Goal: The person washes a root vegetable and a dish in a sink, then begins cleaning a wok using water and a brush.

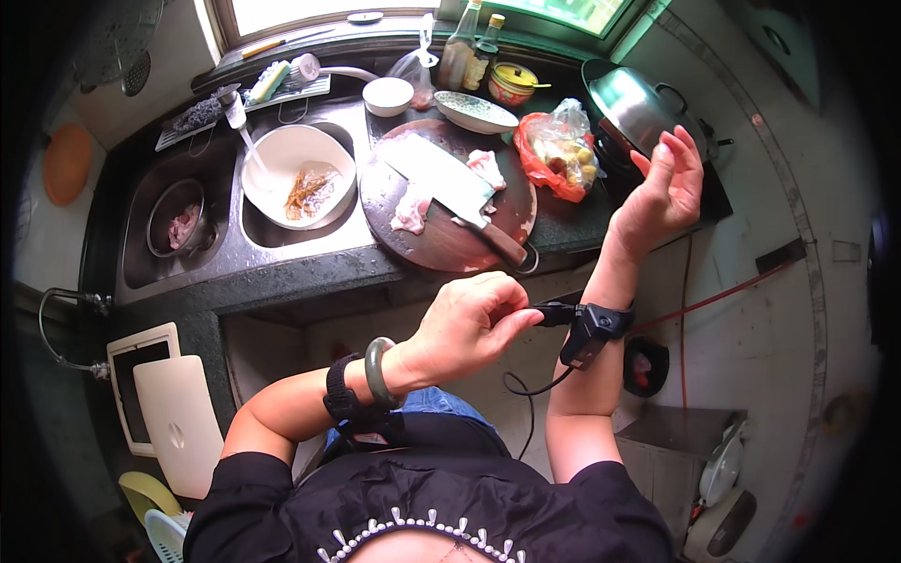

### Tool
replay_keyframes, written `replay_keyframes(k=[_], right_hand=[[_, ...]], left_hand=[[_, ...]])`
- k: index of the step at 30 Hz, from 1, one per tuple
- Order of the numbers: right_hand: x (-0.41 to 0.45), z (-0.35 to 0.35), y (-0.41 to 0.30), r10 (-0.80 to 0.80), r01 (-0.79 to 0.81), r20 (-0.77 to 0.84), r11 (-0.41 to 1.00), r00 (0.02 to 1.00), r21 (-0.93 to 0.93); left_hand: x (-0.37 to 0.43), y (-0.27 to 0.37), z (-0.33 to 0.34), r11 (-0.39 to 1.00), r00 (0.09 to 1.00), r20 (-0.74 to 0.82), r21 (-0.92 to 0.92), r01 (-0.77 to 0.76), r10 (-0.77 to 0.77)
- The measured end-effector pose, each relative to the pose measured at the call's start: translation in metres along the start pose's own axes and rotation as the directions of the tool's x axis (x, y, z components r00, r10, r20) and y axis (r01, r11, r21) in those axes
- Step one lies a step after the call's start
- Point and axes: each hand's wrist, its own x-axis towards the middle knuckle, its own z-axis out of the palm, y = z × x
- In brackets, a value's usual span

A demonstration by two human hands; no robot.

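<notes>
My left hand (475,317) pinches the black strap (556,314) of a camera-like wrist device (595,331), which sits on my right forearm with a cable hanging from it. Raised at the right, my right hand (669,179) holds nothing, its fingers apart and slightly curled. Beyond my left hand is a round chopping board (394,236). A cleaver (450,179) lies across it, its wooden handle towards me. Pale raw meat pieces (412,213) rest beside the blade.
Water runs from a tap (232,105) into a white basin (257,200) holding brown strands. A metal bowl (156,236) with meat stands in the left sink. Bagged produce (563,158), a patterned dish (475,112), glass bottles (459,56) and a lidded wok (630,98) line the counter.
</notes>
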Motion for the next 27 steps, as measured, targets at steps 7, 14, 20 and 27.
replay_keyframes(k=[7,14,20,27], right_hand=[[0.021,-0.044,-0.010,-0.113,0.092,-0.086,0.971,0.990,-0.222],[0.048,-0.086,0.004,0.687,-0.540,0.336,0.098,0.645,0.836],[-0.010,-0.031,-0.026,0.447,-0.380,0.864,-0.777,0.231,0.503],[-0.034,-0.005,-0.050,0.354,-0.338,0.922,-0.858,0.155,0.386]], left_hand=[[-0.006,-0.006,0.017,0.983,0.982,-0.187,0.186,-0.004,0.040],[-0.013,-0.003,0.011,0.989,0.998,-0.061,0.146,-0.017,0.026],[0.001,-0.025,0.045,0.972,0.992,0.108,-0.222,0.080,-0.057],[0.000,-0.051,0.079,0.591,0.925,0.358,-0.722,0.359,-0.124]])
